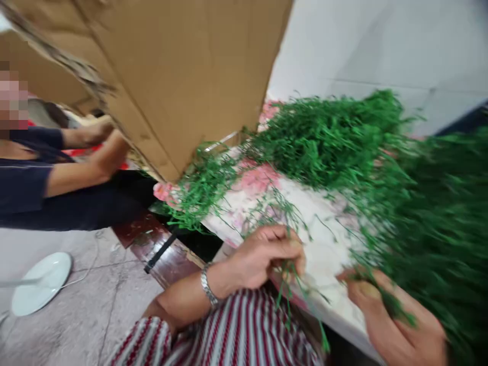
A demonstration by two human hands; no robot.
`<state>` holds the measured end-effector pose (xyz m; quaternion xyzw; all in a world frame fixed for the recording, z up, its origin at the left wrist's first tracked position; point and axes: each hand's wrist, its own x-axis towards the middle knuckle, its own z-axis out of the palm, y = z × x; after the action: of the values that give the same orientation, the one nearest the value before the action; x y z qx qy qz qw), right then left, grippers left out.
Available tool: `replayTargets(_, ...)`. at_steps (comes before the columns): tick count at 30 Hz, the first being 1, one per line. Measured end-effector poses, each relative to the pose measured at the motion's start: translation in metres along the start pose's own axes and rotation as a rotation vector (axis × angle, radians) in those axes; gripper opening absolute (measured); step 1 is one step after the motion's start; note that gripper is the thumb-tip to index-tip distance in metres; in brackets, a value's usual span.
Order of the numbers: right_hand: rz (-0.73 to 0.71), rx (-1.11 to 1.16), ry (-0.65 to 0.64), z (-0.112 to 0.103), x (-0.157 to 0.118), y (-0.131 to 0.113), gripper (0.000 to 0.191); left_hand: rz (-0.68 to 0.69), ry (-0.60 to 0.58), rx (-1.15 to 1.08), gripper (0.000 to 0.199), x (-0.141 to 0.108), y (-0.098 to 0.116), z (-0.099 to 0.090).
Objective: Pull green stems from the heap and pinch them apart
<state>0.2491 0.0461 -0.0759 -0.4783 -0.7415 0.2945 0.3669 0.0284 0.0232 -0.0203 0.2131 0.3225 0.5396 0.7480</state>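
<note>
My left hand (263, 256), with a metal watch band at the wrist, is closed in a pinch round thin green sprigs (292, 211). Their stems stick out above the fingers and dangle below over my striped clothing. At the lower right, my right hand (396, 315) has its fingers curled round a small green sprig (398, 307). That hand lies beside a large, blurred heap of greenery (438, 244). Both hands are over the near edge of a table with a floral cloth (328, 254). Whether the greenery is real or artificial, I cannot tell.
Behind lies another green pile (335, 137), with a smaller bunch (206, 188) at the table's left corner. A tall cardboard sheet (183, 76) stands between me and another person (34, 178). A white round base (41, 284) with a pole is on the floor, near a brown bench (163, 249).
</note>
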Motion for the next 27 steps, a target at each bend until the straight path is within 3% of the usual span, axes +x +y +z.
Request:
replayTargets(4,0.046,0.177,-0.091,0.009,0.021,-0.041,0.018,0.032,0.034,-0.066,0.019,0.006,-0.003,-0.002)
replayTargets(9,0.113,0.307,-0.152,0.026,0.028,-0.061,0.027,0.094,0.138,-0.018,0.013,0.008,-0.01,0.001)
replayTargets(17,-0.039,0.069,-0.18,0.028,0.016,-0.057,0.028,0.193,0.217,0.107,0.011,0.009,-0.022,0.008)
replayTargets(22,-0.132,-0.011,-0.062,0.037,0.009,-0.049,0.033,0.246,0.211,0.103,0.01,0.01,-0.028,0.014)
replayTargets(27,-0.149,0.081,0.038,0.042,0.005,-0.041,0.017,0.251,0.19,0.063,0.008,0.013,-0.032,0.014)
